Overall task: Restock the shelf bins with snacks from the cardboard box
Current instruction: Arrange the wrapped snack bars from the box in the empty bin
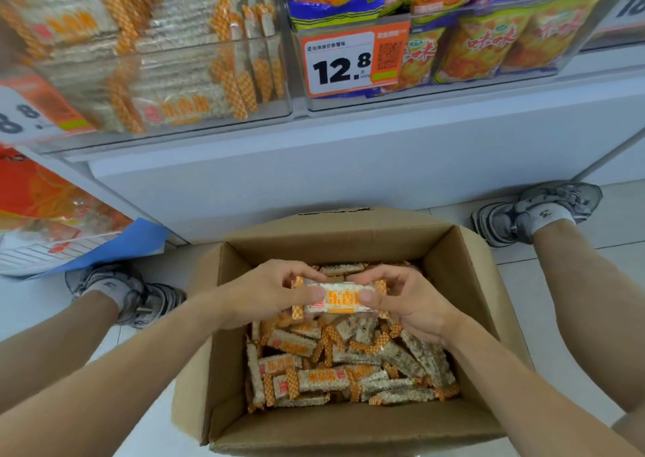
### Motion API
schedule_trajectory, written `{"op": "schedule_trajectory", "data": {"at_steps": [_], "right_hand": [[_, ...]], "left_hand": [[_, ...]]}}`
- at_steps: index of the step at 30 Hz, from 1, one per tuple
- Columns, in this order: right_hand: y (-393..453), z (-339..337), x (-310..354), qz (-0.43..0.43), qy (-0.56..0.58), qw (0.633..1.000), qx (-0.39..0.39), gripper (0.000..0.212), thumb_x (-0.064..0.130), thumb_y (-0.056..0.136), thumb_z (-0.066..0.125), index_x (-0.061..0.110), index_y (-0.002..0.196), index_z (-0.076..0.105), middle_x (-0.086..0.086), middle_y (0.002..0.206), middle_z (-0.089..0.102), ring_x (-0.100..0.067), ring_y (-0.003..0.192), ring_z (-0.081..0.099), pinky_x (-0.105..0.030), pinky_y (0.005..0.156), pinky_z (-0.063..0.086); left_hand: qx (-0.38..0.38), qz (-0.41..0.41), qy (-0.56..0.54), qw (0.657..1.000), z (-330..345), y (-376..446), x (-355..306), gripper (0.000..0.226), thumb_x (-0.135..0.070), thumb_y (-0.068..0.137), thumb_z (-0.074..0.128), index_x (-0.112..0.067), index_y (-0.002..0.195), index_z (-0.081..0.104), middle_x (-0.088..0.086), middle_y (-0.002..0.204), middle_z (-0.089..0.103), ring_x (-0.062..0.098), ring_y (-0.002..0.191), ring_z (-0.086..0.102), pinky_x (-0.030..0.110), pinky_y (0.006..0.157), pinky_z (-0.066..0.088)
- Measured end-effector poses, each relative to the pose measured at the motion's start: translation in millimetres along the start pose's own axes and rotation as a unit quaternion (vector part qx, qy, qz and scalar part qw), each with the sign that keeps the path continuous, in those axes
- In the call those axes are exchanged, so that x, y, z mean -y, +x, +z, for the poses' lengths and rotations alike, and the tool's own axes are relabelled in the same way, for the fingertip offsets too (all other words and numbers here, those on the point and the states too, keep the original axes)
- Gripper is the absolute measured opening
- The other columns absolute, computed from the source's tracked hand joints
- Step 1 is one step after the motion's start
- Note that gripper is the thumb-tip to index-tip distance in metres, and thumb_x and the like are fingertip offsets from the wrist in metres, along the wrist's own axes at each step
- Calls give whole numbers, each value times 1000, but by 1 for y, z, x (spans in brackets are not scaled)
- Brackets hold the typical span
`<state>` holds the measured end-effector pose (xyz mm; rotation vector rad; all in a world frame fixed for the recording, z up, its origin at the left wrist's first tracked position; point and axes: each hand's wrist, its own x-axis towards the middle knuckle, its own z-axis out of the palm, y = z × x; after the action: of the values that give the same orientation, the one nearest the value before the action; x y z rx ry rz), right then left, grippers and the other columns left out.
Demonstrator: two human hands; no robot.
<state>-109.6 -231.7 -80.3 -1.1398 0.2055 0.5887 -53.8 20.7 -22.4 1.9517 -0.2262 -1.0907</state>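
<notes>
An open cardboard box (223, 317) stands on the floor between my feet, holding several orange-and-white wrapped rice bars (307, 379). Above its middle, my left hand (265, 292) and my right hand (412, 303) grip a stack of the same bars (340, 299) from either end, thumbs on the top wrapper. On the shelf at upper left, a clear bin (167, 83) holds several matching bars.
A second clear bin (488, 48) at upper right holds yellow-orange chip bags, with a 12.8 price tag (340, 63) on its front. Lower left is another shelf with orange packs (45, 201) and a blue sheet (132, 243). White shelf base faces the box.
</notes>
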Motion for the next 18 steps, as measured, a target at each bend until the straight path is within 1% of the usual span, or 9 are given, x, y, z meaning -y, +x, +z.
{"op": "schedule_trajectory", "data": {"at_steps": [2, 5, 6, 8, 10, 12, 14, 15, 18], "right_hand": [[-1, 11, -1, 19, 4, 1000, 4, 48, 24, 61, 95, 1, 98, 75, -22, 118, 70, -40, 107, 68, -39, 76, 63], [-2, 33, -1, 35, -21, 999, 31, 51, 30, 59, 98, 5, 97, 74, -18, 115, 70, -48, 102, 65, -52, 80, 55], [-2, 41, 1, 32, -26, 998, 40, 52, 30, 58, 98, 5, 96, 73, -16, 114, 71, -47, 101, 66, -52, 79, 55], [-1, 58, 13, 23, -16, 998, 58, 55, 30, 54, 99, 2, 93, 71, -16, 112, 72, -38, 96, 70, -42, 68, 60], [2, 77, 31, -1, -25, 998, 65, 60, 33, 52, 100, 1, 94, 71, -20, 108, 71, -35, 88, 69, -41, 65, 57], [9, 97, 56, -51, -55, 996, 47, 60, 40, 49, 100, 8, 93, 74, -17, 102, 72, -30, 86, 69, -39, 65, 56], [17, 118, 87, -124, -107, 986, 13, 51, 46, 50, 98, 18, 86, 76, -6, 97, 75, -19, 86, 71, -29, 66, 56], [21, 129, 104, -166, -134, 977, -1, 46, 42, 54, 97, 18, 85, 75, -3, 99, 77, -17, 88, 72, -26, 68, 56], [30, 159, 151, -290, -219, 930, -49, 30, 24, 67, 94, 13, 86, 72, -2, 104, 78, -23, 85, 74, -30, 64, 58]], "left_hand": [[-18, 15, 71, 997, -15, -13, -8, 36, -55, 87, 65, -35, 118, 68, -10, 112, 71, 14, 100, 69, 40, 88, 57], [-34, 58, 112, 991, -30, -38, -13, 32, -55, 88, 65, -33, 109, 71, -15, 103, 72, 12, 94, 70, 42, 83, 58], [-34, 70, 132, 988, -35, -48, -14, 32, -57, 88, 63, -34, 109, 71, -18, 103, 71, 10, 95, 68, 41, 83, 57], [-44, 93, 151, 983, -50, -65, -21, 33, -60, 87, 62, -37, 109, 71, -21, 104, 70, 8, 95, 67, 36, 81, 57], [-77, 119, 133, 981, -69, -79, -34, 32, -55, 85, 65, -34, 108, 73, -16, 101, 72, 11, 93, 68, 29, 78, 57], [-134, 165, 102, 972, -92, -91, -50, 28, -42, 84, 71, -23, 105, 76, -8, 97, 75, 17, 89, 70, 29, 77, 57], [-187, 213, 75, 956, -115, -102, -63, 29, -37, 86, 71, -18, 107, 75, 2, 98, 76, 28, 92, 70, 38, 82, 56], [-208, 232, 67, 948, -125, -107, -68, 32, -37, 87, 70, -19, 113, 72, 4, 102, 75, 29, 94, 70, 42, 84, 55], [-304, 269, 50, 913, -152, -117, -75, 48, -40, 83, 69, -24, 128, 58, -8, 102, 71, 14, 93, 69, 34, 85, 55]]}}
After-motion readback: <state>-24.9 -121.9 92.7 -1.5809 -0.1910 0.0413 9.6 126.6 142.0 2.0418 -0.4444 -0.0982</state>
